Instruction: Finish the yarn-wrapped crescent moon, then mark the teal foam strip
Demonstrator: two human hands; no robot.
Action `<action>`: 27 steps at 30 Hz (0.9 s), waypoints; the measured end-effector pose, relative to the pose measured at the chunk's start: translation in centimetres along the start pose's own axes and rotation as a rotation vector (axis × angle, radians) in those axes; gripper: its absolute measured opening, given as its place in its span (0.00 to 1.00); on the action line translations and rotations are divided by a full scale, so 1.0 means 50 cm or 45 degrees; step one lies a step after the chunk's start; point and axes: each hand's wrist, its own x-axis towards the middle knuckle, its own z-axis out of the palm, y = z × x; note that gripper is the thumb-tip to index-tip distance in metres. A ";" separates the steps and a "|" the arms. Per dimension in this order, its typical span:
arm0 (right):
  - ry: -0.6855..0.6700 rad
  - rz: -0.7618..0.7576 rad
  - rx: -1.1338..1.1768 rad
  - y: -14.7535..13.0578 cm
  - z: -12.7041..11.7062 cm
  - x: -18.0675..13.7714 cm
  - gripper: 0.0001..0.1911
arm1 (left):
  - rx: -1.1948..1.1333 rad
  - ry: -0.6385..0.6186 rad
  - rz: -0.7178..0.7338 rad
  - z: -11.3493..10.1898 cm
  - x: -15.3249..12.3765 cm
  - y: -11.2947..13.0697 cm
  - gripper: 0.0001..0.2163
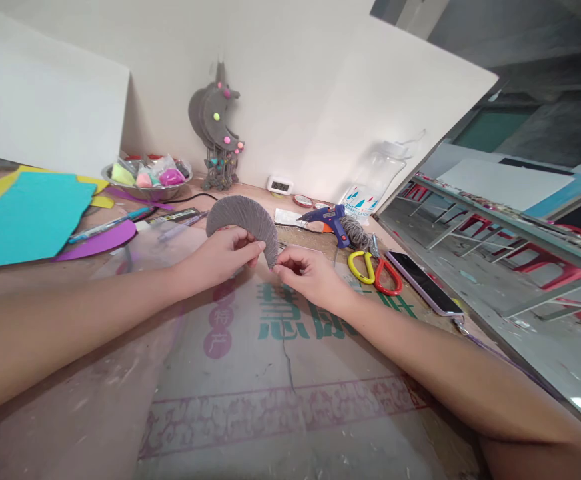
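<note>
A grey crescent shape wound with yarn [244, 219] is held up over the table, just above a printed cardboard sheet [290, 373]. My left hand [223, 257] grips its inner edge, thumb and fingers closed on it. My right hand [306, 273] pinches the crescent's right tip between thumb and forefinger. A blue glue gun [329, 220], a small bundle of grey yarn [356, 232] and yellow-and-red scissors [375, 270] lie just beyond my right hand.
A finished grey moon ornament with pompoms [216, 127] stands against the wall. A metal bowl of coloured clay [146, 180], teal, yellow and purple foam sheets [25, 217], pens, a phone [424, 281] and a clear plastic jar [373, 181] lie around. The table's right edge drops off.
</note>
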 end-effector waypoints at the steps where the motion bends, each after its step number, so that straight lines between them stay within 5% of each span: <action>1: 0.000 -0.004 -0.005 0.000 0.000 0.000 0.05 | -0.019 -0.008 -0.010 0.000 0.000 0.000 0.16; 27: 0.046 -0.017 -0.014 -0.003 -0.001 -0.003 0.07 | 0.036 0.044 0.043 -0.002 0.001 0.000 0.17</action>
